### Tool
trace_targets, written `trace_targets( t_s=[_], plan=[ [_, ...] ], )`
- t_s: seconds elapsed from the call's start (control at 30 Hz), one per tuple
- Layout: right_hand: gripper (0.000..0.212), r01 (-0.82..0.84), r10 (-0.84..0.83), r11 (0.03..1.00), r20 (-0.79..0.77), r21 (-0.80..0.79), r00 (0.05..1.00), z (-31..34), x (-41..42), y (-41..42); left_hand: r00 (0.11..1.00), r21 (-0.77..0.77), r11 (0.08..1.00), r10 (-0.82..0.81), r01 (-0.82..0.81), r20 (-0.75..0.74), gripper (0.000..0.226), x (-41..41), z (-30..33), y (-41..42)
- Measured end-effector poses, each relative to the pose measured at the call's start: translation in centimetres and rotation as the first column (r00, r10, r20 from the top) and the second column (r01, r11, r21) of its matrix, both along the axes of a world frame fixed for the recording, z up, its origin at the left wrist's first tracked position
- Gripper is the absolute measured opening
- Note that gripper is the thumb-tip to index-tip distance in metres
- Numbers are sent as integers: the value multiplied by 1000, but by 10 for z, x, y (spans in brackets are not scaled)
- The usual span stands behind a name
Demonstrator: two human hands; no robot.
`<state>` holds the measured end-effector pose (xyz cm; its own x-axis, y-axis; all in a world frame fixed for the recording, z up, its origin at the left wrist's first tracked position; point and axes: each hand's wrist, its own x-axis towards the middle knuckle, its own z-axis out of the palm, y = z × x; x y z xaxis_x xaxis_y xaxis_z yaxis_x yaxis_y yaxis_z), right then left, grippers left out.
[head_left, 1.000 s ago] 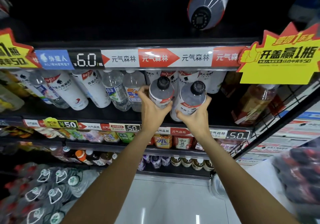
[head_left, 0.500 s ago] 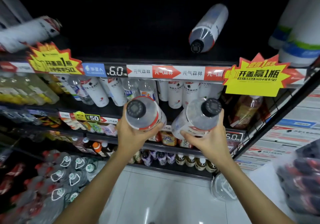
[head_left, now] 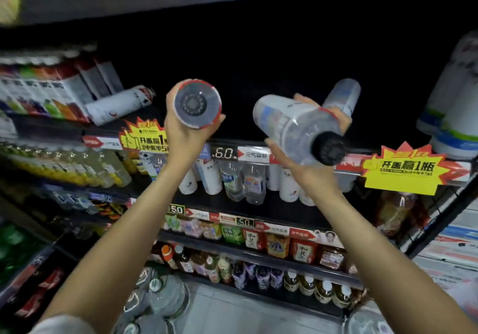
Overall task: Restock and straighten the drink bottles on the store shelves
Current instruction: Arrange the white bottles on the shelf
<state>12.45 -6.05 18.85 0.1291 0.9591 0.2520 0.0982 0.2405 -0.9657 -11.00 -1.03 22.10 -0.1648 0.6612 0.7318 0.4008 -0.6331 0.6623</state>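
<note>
1. both bottles are way higher than half a sec ago, up at the dark upper shelf (head_left: 297,56) now
2. left hand (head_left: 185,131) fingers wrapped round the end-on bottle (head_left: 198,104)
3. right hand (head_left: 305,163) fingers clamped on the tilted bottle (head_left: 294,126), cap now toward camera

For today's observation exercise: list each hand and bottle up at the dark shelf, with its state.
Left hand: grips clear black-capped bottle, end-on to camera.
Right hand: holds second clear black-capped bottle, tilted, cap toward camera.
White bottle on dark shelf: lying down.
</note>
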Motion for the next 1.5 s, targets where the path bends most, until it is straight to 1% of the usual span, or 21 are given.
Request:
trace_targets(
  t_s=[0.03, 0.07, 0.13, 0.2, 0.27, 0.37, 0.43, 0.53, 0.6, 0.67, 0.77, 0.83, 0.93, 1.03, 1.1, 1.27, 1.33, 1.43, 1.47, 1.5],
  plan=[
    [63, 23, -31, 990, 52, 138, 998, 15, -10, 10, 1000, -50, 999, 1, -2, -14, 71, -3, 4, 13],
    [66, 59, -89, 967, 112, 247, 990, 26, -19, 23, 999, -52, 998, -30, 28, -36, 73, -4, 13, 25],
    [74, 40, -116, 923, 176, 383, 978, 36, -34, 43, 994, -59, 997, -47, 42, -100, 74, -10, 23, 46],
    [74, 24, -118, 902, 193, 431, 974, 46, -45, 63, 991, -90, 995, -63, 52, -122, 78, -18, 25, 67],
    [74, 35, -132, 912, 212, 410, 968, 49, -52, 87, 990, -116, 992, -71, 57, -125, 82, -25, 30, 85],
    [77, 76, -171, 943, 276, 323, 946, 59, -66, 117, 982, -165, 985, -87, 59, -166, 90, -31, 32, 112],
    [79, 105, -191, 957, 316, 272, 929, 64, -75, 136, 981, -211, 975, -112, 77, -160, 88, -33, 36, 128],
    [79, 150, -217, 968, 372, 201, 903, 62, -83, 155, 971, -250, 956, -192, 151, -145, 84, -33, 38, 145],
    [81, 183, -248, 963, 378, 198, 892, 58, -88, 165, 969, -258, 949, -216, 178, -124, 87, -34, 34, 153],
    [85, 222, -284, 955, 386, 199, 878, 52, -91, 169, 964, -271, 943, -236, 195, -126, 95, -35, 26, 155],
    [95, 218, -267, 963, 491, 157, 829, 36, -87, 165, 928, -313, 927, -289, 209, -236, 116, -36, 7, 150],
    [96, 237, -274, 962, 530, 137, 802, 26, -85, 160, 915, -313, 937, -257, 157, -312, 121, -36, -3, 147],
    [91, 288, -324, 945, 536, 152, 780, 27, -88, 163, 903, -254, 967, -95, -16, -418, 123, -29, -4, 145],
    [82, 312, -351, 935, 546, 167, 760, 32, -94, 177, 859, -229, 956, 41, -182, -510, 122, -21, -1, 153],
    [79, 316, -358, 932, 560, 176, 747, 33, -99, 193, 839, -218, 947, 86, -237, -537, 123, -14, 1, 163],
    [76, 339, -360, 930, 553, 145, 752, 33, -109, 220, 856, -265, 928, 97, -262, -508, 120, -3, 5, 185],
    [80, 320, -331, 940, 558, 122, 761, 33, -110, 227, 865, -288, 927, 71, -241, -497, 118, -4, 6, 192],
    [85, 257, -232, 966, 575, 39, 784, 35, -104, 228, 898, -385, 907, -20, -168, -439, 111, -8, 9, 197],
    [82, 230, -197, 973, 584, 19, 787, 36, -102, 225, 914, -433, 892, -62, -129, -400, 108, -10, 10, 197],
    [76, 208, -167, 978, 616, 4, 770, 38, -99, 218, 927, -475, 875, -95, -96, -362, 106, -12, 11, 196]
  ],
)
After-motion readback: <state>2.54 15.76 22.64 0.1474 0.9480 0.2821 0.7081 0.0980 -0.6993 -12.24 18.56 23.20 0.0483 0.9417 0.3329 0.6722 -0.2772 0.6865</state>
